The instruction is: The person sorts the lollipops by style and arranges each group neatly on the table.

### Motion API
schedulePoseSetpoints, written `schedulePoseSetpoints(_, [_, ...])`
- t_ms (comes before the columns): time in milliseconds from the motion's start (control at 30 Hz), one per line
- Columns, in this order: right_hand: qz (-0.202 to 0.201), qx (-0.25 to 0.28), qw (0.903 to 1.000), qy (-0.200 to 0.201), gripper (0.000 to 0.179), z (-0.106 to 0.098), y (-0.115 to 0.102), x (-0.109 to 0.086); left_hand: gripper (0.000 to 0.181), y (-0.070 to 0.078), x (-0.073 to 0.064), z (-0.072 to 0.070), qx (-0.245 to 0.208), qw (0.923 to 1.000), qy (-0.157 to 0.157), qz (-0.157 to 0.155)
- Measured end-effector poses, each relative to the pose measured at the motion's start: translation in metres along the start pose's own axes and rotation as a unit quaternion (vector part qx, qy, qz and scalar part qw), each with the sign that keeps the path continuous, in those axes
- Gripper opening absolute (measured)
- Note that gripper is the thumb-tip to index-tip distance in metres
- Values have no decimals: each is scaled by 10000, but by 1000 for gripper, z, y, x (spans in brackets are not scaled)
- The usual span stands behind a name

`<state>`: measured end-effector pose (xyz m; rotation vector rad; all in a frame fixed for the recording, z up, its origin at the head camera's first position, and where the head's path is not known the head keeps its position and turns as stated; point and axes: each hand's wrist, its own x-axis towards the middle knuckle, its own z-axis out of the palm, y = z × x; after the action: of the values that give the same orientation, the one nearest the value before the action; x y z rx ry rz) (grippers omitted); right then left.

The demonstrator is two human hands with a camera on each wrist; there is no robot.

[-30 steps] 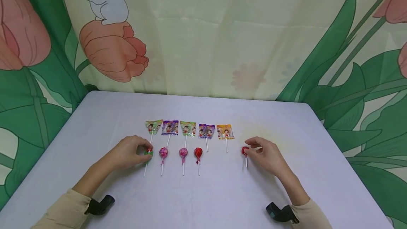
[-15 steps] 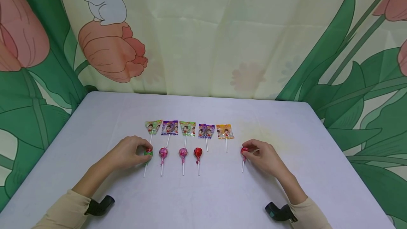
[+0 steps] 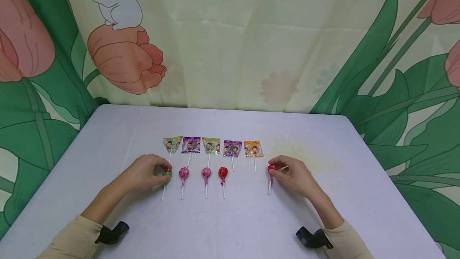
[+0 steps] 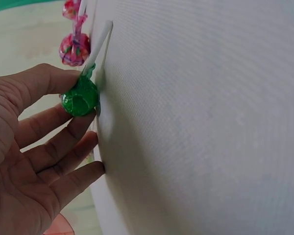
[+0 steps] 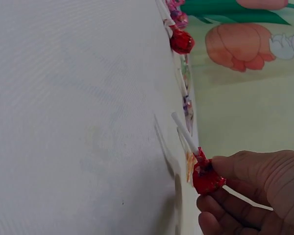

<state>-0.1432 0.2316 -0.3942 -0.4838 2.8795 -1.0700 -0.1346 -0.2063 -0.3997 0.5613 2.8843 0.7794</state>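
Observation:
My left hand [image 3: 145,173] pinches the round head of a green lollipop [image 4: 81,97] between thumb and fingers at the left end of the near row; its stick tip meets the white table. On the right side, my right hand [image 3: 294,175] pinches a red lollipop [image 5: 206,177] by its head, stick pointing toward the near edge. Between the hands lie two pink lollipops, one [image 3: 184,173] beside the green one and another [image 3: 206,173] further right, then a second red lollipop [image 3: 223,172].
Behind the near row, flat-bagged lollipops lie side by side: green [image 3: 172,144], purple [image 3: 191,144], green [image 3: 211,145], purple [image 3: 232,148] and orange [image 3: 253,148]. A white cloth covers the table [image 3: 230,227]. A printed curtain [image 3: 223,51] hangs behind it.
My right hand has moved a little to the left with the red lollipop, whose stick now slants. The left hand stays in place on the green lollipop.

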Motion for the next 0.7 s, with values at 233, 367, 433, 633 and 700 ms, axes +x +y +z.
schedulePoseSetpoints(233, [-170, 73, 9998, -112, 22, 7, -12, 6, 20, 1, 0, 0, -19, 10000, -27, -41])
schedulePoseSetpoints(367, [-278, 103, 9994, -201, 22, 12, -20, 10, 20, 1, -1, -1, -43, 10000, -24, -47])
schedulePoseSetpoints(433, [-321, 134, 9991, -260, 21, 15, -24, 11, 20, 1, -1, -1, -44, 10000, -13, -34])
schedulePoseSetpoints(633, [-551, 133, 9976, -395, 21, 23, -33, 16, 20, 0, -2, 0, -50, 10000, 18, 7])
schedulePoseSetpoints(700, [-654, 120, 9968, -434, 21, 26, -35, 17, 20, 0, -2, 0, -56, 10000, 27, 11])
